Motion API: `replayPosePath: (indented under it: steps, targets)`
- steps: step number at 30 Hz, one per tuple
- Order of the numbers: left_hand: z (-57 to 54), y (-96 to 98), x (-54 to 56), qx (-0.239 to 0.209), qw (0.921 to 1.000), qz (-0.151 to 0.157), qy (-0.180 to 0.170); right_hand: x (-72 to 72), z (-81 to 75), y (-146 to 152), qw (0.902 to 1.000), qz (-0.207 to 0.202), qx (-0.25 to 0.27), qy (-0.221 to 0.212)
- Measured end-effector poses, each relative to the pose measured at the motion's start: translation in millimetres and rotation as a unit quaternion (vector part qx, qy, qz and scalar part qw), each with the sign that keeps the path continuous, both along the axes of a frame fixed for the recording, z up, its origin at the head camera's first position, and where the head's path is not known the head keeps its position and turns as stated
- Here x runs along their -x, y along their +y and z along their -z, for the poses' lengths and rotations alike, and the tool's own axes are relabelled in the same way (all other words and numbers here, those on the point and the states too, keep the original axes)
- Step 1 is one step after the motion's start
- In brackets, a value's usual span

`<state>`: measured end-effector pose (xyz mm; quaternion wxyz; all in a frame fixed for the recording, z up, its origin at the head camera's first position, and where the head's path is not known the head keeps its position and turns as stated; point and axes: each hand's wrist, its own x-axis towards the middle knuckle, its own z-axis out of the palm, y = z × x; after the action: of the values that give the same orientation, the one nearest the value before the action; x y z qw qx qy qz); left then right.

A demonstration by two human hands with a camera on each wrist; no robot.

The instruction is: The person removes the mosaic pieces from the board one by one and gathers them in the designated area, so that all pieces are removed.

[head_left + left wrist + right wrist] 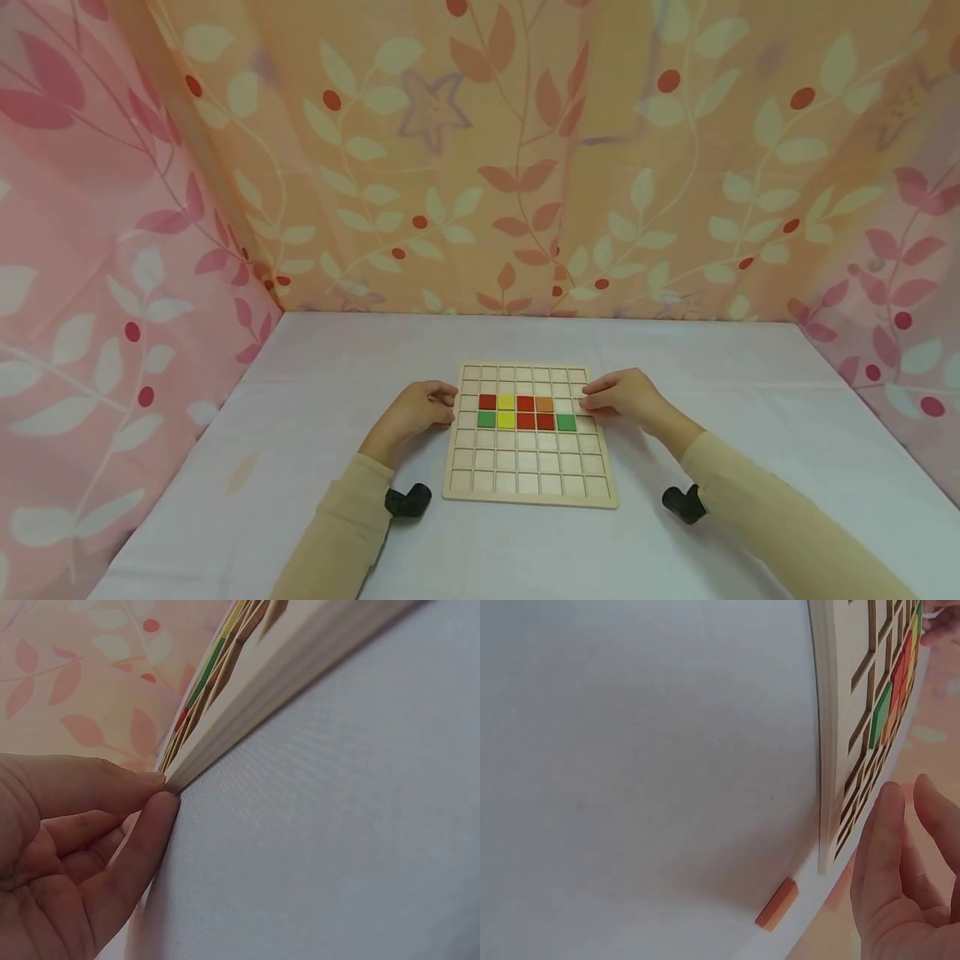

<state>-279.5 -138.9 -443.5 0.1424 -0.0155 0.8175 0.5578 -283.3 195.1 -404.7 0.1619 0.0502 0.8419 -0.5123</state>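
Note:
A square wooden grid board (pixel 505 483) lies on the white-covered table. Two rows of its cells hold red, yellow, orange and green square tiles, such as the green tile (pixel 566 422) near the right side. My left hand (pixel 415 414) is at the board's left edge; in the left wrist view, two fingertips come together on that edge and pinch it. Across the board, my right hand (pixel 628 397) has its fingertips over the right edge. The right wrist view shows its fingers (pixel 889 825) apart with nothing between them. Nearby, an orange tile (pixel 778 905) rests on the table.
White cloth (pixel 300 517) covers the table around the board. A floral curtain (pixel 480 167) hangs behind it, with pink floral cloth (pixel 97 292) at the sides. Black wrist devices (pixel 408 501) stick out below both sleeves.

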Motion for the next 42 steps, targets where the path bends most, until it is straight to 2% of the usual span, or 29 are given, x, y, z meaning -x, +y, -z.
replayPosePath:
  steps: [13,31,42]
  targets:
    - [-2.2,-0.5,-0.5,-0.008,0.9999,0.008,0.004,9.1,2.6,-25.8,0.9997,-0.021,-0.005,-0.004]
    - [-2.1,-0.3,-1.0,-0.007,0.9999,0.011,0.008,18.9,10.9,-42.0,0.9994,-0.008,-0.008,-0.033]
    - [1.2,0.4,1.5,-0.006,1.0000,-0.001,0.007,19.8,12.1,-44.8,0.9992,-0.007,-0.014,-0.036]
